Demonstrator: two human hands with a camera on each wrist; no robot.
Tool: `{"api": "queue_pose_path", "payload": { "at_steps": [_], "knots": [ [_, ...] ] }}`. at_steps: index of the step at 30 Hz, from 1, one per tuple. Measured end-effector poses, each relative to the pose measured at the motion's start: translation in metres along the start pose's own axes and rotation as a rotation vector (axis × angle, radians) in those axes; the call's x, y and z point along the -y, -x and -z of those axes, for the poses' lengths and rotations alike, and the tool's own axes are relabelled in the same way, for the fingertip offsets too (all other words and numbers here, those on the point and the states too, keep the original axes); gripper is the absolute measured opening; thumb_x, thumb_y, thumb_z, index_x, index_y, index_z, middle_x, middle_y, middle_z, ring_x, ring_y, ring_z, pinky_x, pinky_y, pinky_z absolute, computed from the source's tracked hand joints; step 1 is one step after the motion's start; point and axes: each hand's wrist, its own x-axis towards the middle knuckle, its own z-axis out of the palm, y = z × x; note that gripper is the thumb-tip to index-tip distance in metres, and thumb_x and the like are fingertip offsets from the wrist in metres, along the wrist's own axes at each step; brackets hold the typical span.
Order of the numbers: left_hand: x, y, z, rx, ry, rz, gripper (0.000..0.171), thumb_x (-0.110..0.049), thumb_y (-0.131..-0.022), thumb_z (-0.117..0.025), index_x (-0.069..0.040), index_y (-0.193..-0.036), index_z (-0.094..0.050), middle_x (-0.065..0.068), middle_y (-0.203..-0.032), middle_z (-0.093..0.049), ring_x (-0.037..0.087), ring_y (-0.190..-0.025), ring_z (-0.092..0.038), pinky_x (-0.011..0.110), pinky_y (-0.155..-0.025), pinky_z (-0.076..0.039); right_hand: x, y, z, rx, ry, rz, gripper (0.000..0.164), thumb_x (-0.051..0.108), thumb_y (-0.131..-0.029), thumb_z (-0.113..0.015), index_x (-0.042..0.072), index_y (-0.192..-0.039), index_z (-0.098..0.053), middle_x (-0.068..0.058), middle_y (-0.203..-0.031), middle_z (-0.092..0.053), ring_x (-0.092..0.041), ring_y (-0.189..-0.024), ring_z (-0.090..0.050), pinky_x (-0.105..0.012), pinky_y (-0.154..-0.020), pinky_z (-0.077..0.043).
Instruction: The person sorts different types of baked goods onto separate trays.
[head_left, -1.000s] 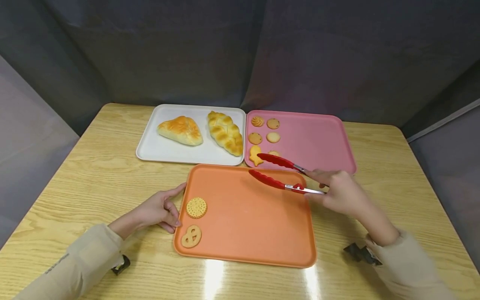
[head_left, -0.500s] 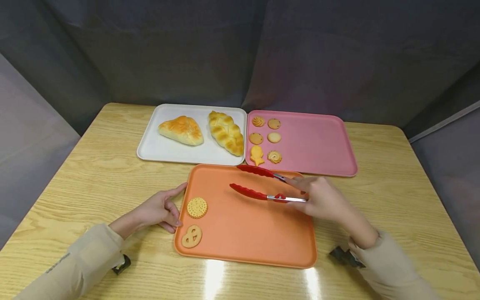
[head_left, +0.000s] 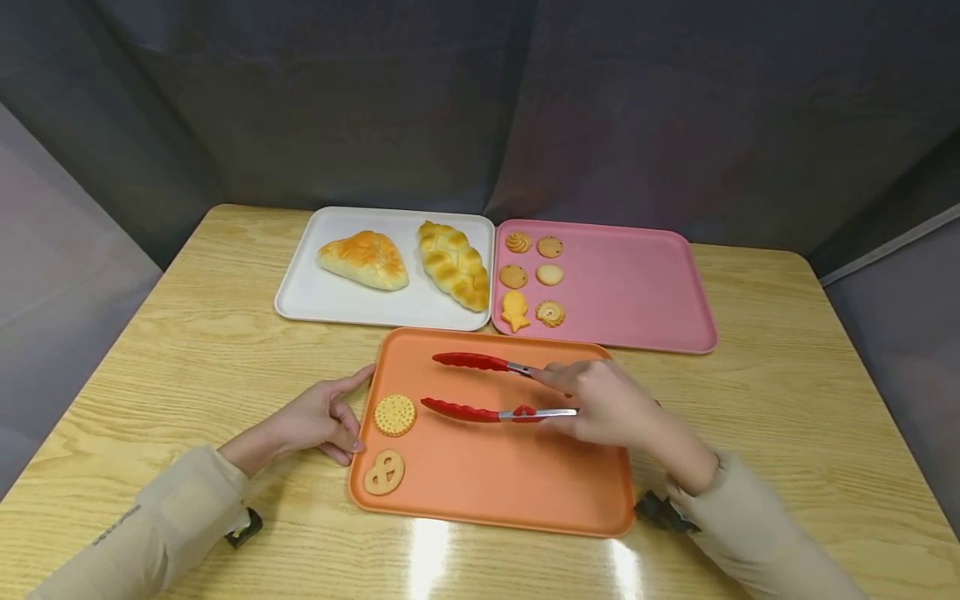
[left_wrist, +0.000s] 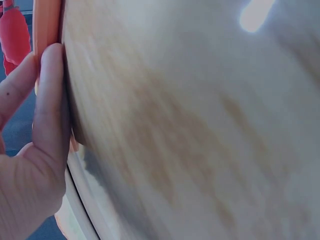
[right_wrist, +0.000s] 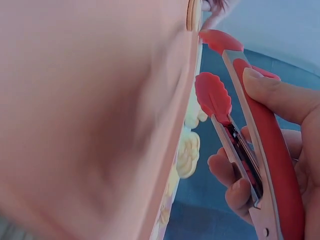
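My right hand (head_left: 607,402) grips red-tipped metal tongs (head_left: 461,412) over the orange tray (head_left: 495,508). The tongs' arms are spread with nothing between their tips, which point left towards a round, dotted biscuit (head_left: 394,415). Below that biscuit lies a pretzel-shaped biscuit (head_left: 384,472), also on the tray. In the right wrist view, the thumb presses one red handle of the tongs (right_wrist: 270,145) while fingers wrap the other arm. My left hand (head_left: 322,421) touches the tray's left edge with extended fingers; the left wrist view shows digits against the tray's side (left_wrist: 47,25).
Behind, a white tray (head_left: 300,304) holds a triangular bread (head_left: 365,260) and a braided loaf (head_left: 453,265). Beside it, a pink tray (head_left: 630,283) carries several small biscuits (head_left: 550,313) on its left side. All stand on a wooden table (head_left: 225,358) before a dark curtain.
My right hand has carried the spread tongs left and nearer, from beside the pink tray's biscuits to over the orange tray. My left hand stays at the tray's edge.
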Motion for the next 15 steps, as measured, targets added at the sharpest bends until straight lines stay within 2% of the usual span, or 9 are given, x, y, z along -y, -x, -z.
{"api": "queue_pose_path", "payload": {
  "at_steps": [5, 8, 11, 15],
  "knots": [
    [0.001, -0.001, 0.0, 0.002, 0.006, -0.003, 0.101, 0.016, -0.072, -0.062, -0.013, -0.148, -0.002, 0.012, -0.07, -0.062, 0.025, -0.06, -0.063, 0.042, -0.059, -0.057, 0.005, -0.006, -0.003, 0.022, 0.021, 0.032, 0.051, 0.029, -0.068, -0.079, 0.0, -0.108, -0.067, 0.0, -0.075, -0.061, -0.004, -0.049, -0.03, -0.017, -0.044, -0.029],
    [0.002, -0.001, 0.001, 0.006, 0.011, -0.006, 0.101, 0.016, -0.072, -0.062, -0.013, -0.148, -0.002, 0.012, -0.07, -0.062, 0.025, -0.059, -0.063, 0.042, -0.059, -0.057, 0.008, -0.009, -0.005, 0.04, 0.056, 0.027, 0.052, 0.032, -0.068, -0.078, 0.002, -0.109, -0.067, -0.001, -0.082, -0.065, -0.004, -0.051, -0.041, -0.018, -0.045, -0.035],
    [0.002, -0.002, 0.001, 0.007, 0.015, -0.007, 0.101, 0.016, -0.072, -0.062, -0.013, -0.148, -0.002, 0.012, -0.07, -0.062, 0.024, -0.059, -0.063, 0.042, -0.059, -0.057, 0.011, -0.012, -0.006, 0.063, 0.068, 0.02, 0.052, 0.033, -0.069, -0.078, 0.004, -0.111, -0.066, -0.004, -0.092, -0.067, -0.01, -0.064, -0.057, -0.025, -0.052, -0.047],
    [0.002, -0.001, 0.001, 0.006, 0.013, -0.009, 0.101, 0.016, -0.072, -0.062, -0.013, -0.148, -0.002, 0.012, -0.07, -0.062, 0.024, -0.059, -0.063, 0.042, -0.059, -0.057, 0.013, -0.016, -0.008, 0.097, 0.057, 0.036, 0.053, 0.031, -0.071, -0.076, 0.003, -0.114, -0.064, -0.006, -0.097, -0.066, -0.015, -0.073, -0.061, -0.031, -0.059, -0.052]
  ]
}}
